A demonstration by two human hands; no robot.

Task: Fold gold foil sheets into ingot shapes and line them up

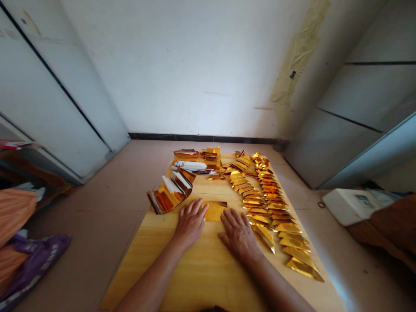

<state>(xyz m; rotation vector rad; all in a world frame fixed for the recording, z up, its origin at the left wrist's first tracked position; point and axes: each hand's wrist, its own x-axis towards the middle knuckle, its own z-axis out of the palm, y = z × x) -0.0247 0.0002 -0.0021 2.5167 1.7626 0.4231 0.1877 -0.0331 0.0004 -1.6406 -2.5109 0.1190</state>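
Head view: left hand [191,222] and right hand [239,233] lie palm down, fingers stretched, gripping nothing, each touching one side of flat gold sheet [214,212] near middle of bench [195,277]. This sheet seems not yet folded. From sheet, many folded pieces [288,228] make rows at one to four o'clock; loose sheets [169,198] wait at ten to twelve. Sheets shiny, foil-like, curling; pieces pointed, creased; bench smooth wood.

White wall [195,78]: softly lit at twelve o'clock, dimmer toward the corners.
Gold foil folds [272,190]: bright glints, four o'clock.
Floor tiles [339,277]: bluish glare, farther out.
Grey cabinets [383,43]: lens-stretched slant, ten and two.
Purple bag [40,262]: blurred lettering, eight.
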